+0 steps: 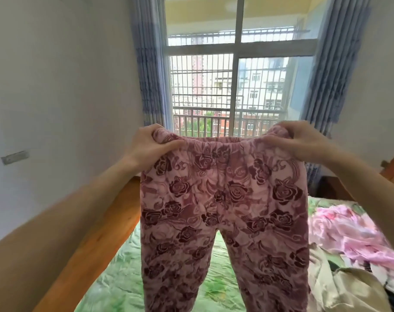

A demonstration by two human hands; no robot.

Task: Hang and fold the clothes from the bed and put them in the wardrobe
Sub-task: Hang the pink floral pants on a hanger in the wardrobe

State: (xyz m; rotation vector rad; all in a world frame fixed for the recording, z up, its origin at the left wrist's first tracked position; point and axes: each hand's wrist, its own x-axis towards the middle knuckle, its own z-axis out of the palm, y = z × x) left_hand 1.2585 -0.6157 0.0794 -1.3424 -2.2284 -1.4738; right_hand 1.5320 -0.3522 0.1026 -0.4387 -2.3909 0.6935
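Pink plush trousers (223, 212), printed with dark maroon roses, held up over the bed (115, 273) from frame centre down to 6 o'clock, both legs hanging free. Left hand (149, 144) pinches the elastic waistband at its 9 o'clock corner; right hand (304, 140) pinches the 3 o'clock corner, fingers curled into the fabric. Waistband is stretched nearly level and slightly gathered. To fold well, judged from this pose: keep the band taut, bring one corner across to the other so the legs stack seam to seam, then lower flat. Further garments (349, 239) lie at 4 o'clock.
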